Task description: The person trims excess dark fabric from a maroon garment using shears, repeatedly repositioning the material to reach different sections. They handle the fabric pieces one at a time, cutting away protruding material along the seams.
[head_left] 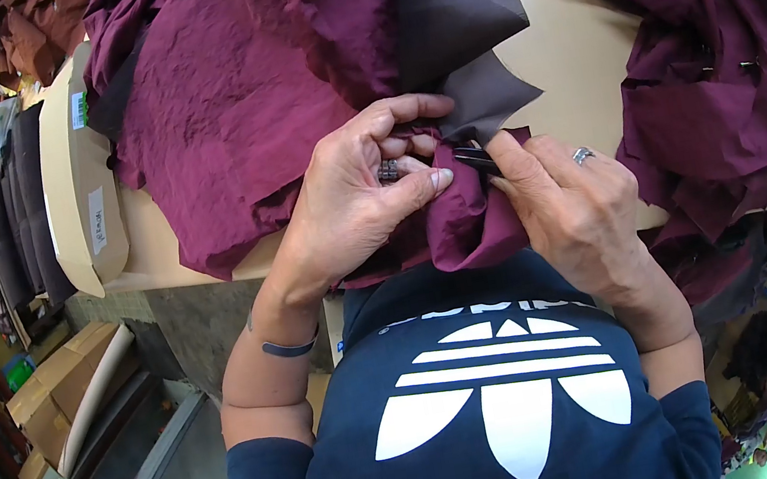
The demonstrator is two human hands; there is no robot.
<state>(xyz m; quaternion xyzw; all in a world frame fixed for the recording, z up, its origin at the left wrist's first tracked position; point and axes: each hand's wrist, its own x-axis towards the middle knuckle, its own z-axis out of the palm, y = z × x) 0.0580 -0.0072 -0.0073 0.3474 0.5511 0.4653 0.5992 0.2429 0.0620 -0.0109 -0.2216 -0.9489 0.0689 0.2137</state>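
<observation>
My left hand [361, 193] pinches a gathered fold of maroon fabric [471, 215] between thumb and fingers, close to my chest. My right hand [569, 198] is closed around small black thread snips [477, 161], their tip against the same fold, just right of my left thumb. My fingers partly cover the snips, so their full shape is hidden. Dark grey lining [456, 4] fans out beyond my hands and touches the fold. A wide crumpled maroon panel [226, 114] spreads to the left of it.
Everything lies on a tan table [564, 47]. More maroon cloth [703, 85] is heaped at the right. A cardboard piece [69, 180] with labels stands along the left edge, beside dark folded material [19, 214]. Cardboard boxes [62, 380] sit lower left.
</observation>
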